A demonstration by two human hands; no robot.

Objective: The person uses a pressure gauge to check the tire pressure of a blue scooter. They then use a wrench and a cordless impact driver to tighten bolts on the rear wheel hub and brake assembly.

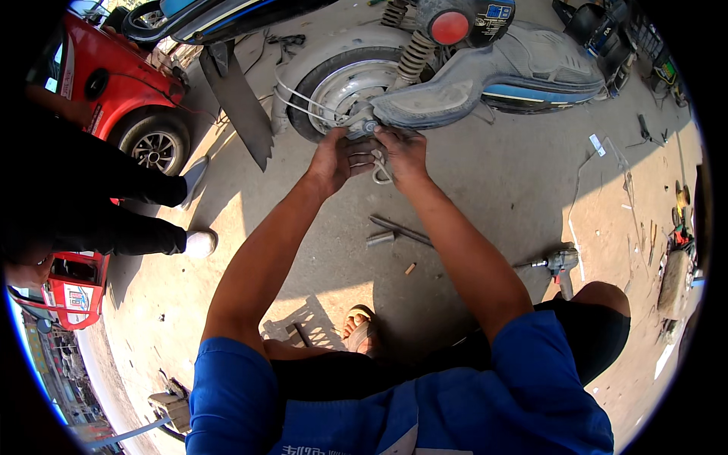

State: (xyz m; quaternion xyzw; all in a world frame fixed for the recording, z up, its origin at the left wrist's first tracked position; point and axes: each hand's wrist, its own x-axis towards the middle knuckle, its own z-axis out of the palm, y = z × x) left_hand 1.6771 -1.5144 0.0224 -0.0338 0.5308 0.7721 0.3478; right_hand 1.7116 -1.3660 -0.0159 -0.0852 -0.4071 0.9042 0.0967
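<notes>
This place seems to be a vehicle repair workshop, at least partly in open air. Sunlight falls across the concrete floor (516, 189), where there are a scooter (447, 95) with exposed wheel (350, 85), a red vehicle (121, 72), a power tool (562, 262) and a metal bar (402, 229).

A blue-and-white printed label (498, 12) stands on the glossy black rounded cover (478, 33) beside the round red plastic lamp (450, 28) of the dusty grey scooter (531, 64), on the far side. Pale characters (303, 449) cross the royal-blue cloth shirt (349, 421) at the near edge, partly cut off. Small light lettering (95, 117) marks the glossy red vehicle (133, 57) at far left, too small to read. Nearer on the left, a white panel (78, 296) bears a red-and-blue emblem. Small white letters (607, 32) stand on a black plastic part (588, 26) at far right.
</notes>
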